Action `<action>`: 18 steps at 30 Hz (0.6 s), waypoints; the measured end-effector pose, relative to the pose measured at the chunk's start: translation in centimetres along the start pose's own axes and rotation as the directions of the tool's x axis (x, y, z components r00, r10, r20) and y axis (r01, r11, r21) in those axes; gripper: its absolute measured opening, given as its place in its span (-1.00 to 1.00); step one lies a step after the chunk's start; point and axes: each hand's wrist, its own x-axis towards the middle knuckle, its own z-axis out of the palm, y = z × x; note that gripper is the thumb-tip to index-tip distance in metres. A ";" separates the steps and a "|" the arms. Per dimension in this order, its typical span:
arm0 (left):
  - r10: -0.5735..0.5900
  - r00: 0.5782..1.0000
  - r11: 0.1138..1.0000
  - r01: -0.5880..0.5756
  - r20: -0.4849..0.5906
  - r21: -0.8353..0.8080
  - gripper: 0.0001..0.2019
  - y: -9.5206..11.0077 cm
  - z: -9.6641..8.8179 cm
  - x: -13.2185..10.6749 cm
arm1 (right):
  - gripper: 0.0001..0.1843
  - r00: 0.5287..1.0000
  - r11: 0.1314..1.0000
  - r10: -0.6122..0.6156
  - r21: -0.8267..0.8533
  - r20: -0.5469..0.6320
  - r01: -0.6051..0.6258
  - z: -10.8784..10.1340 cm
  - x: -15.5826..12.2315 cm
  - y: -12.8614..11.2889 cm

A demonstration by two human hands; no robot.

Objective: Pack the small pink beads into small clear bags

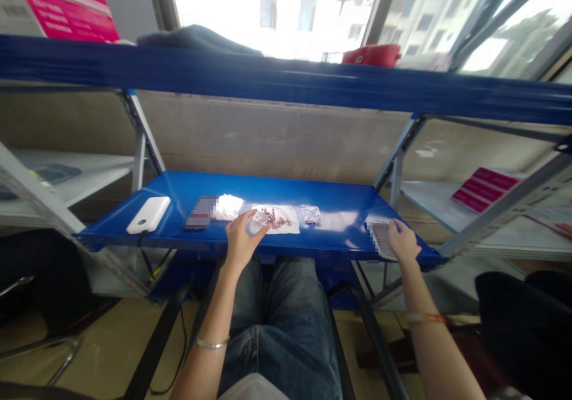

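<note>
Fingers (252, 220) of the left hand (241, 242) are spread open by a white paper (286, 224) of small pink beads (271, 217), at their 1 o'clock on the blue shelf (277, 191); contact's unclear. Right hand (403, 242) lies on a pixelated grid card (381, 239), grip impossible to tell.

No words, brands or numbers can be read anywhere in view. At the upper left of the frame, the pink carton (67, 9) carries pale bands of print, too blurred to make out. The pink-and-white booklet (482, 189) on the shelf (429, 200) at right shows only rows of small marks (nothing legible). The card (381, 239) under the right hand (403, 240) and the dark phone (199, 212) left of centre are both pixelated over.
</note>
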 end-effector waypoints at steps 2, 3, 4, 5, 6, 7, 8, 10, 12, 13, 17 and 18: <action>0.002 1.000 1.000 -0.002 0.012 0.001 -0.63 0.1 0.1 0.0 | -0.51 1.000 0.999 0.017 0.048 -0.009 -0.017 0.2 0.7 0.5; 0.002 1.000 1.000 -0.002 0.018 0.001 -0.64 0.1 0.1 0.0 | -0.52 1.000 0.996 0.031 0.087 -0.006 -0.030 0.3 1.3 0.8; 0.001 1.000 1.000 -0.001 0.021 -0.001 -0.64 0.0 0.1 0.0 | -0.53 0.999 0.989 0.053 0.139 0.002 -0.053 0.4 1.9 1.1; -0.001 1.000 1.000 0.001 0.023 -0.004 -0.64 0.0 0.1 0.0 | -0.55 0.997 0.977 0.081 0.197 0.016 -0.083 0.5 2.5 1.5; -0.005 1.000 1.000 0.005 0.022 -0.008 -0.64 0.0 0.1 0.0 | -0.57 0.993 0.961 0.110 0.249 0.044 -0.118 0.5 3.2 1.8; -0.009 1.000 1.000 0.009 0.022 -0.014 -0.63 -0.1 0.1 0.0 | -0.60 0.987 0.946 0.136 0.286 0.084 -0.155 0.4 3.9 2.2; -0.013 1.000 1.000 0.014 0.023 -0.018 -0.63 -0.2 0.1 0.1 | -0.63 0.980 0.933 0.156 0.308 0.127 -0.188 0.4 4.5 2.4; -0.023 0.999 0.999 0.023 0.025 -0.026 -0.63 -0.3 0.1 0.1 | -0.69 0.961 0.919 0.176 0.315 0.213 -0.238 0.2 5.5 2.7; -0.028 0.999 0.999 0.028 0.026 -0.033 -0.62 -0.5 0.1 0.2 | -0.69 0.946 0.914 0.184 0.308 0.268 -0.265 0.2 6.2 2.8; -0.029 0.999 0.999 0.030 0.026 -0.036 -0.62 -0.6 0.2 0.2 | -0.70 0.939 0.911 0.188 0.307 0.286 -0.276 0.3 6.5 2.8; -0.019 0.999 0.999 0.021 0.037 -0.049 -0.62 -0.8 0.4 0.3 | -0.77 0.959 0.919 0.173 0.313 0.224 -0.239 1.6 7.5 3.1; -0.016 0.999 0.998 0.018 0.040 -0.052 -0.62 -0.8 0.4 0.3 | -0.78 0.974 0.940 0.141 0.286 0.175 -0.187 2.0 7.8 3.3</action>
